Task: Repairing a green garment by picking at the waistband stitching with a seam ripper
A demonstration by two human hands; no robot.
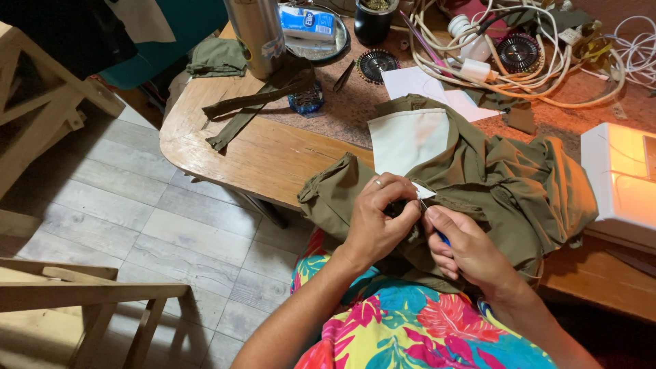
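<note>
**Olive garment held at the table edge, small tool applied to its seam**

Olive garment (499, 181) lies bunched on the wooden table (260, 154), its lower part hanging over the near edge onto the person's lap. The left hand (379, 219) is closed in a pinch on a fold of the fabric, a ring on one finger. The right hand (468, 253), at 4 o'clock from the left and almost touching it, is closed around a small blue-handled tool (437, 229); its thin metal tip meets the cloth just beside the left fingertips. The tool is probably a seam ripper, but most of it is hidden in the fist.

A white pocket lining (406, 140) lies turned out at 12 o'clock from the hands. A lit white sewing machine (618, 171) stands at 3 o'clock. Loose olive strips (249, 109) lie at 10 o'clock, beside a steel flask (260, 31). A tangle of cream cables (526, 75) occupies the far edge at 1 o'clock.
</note>
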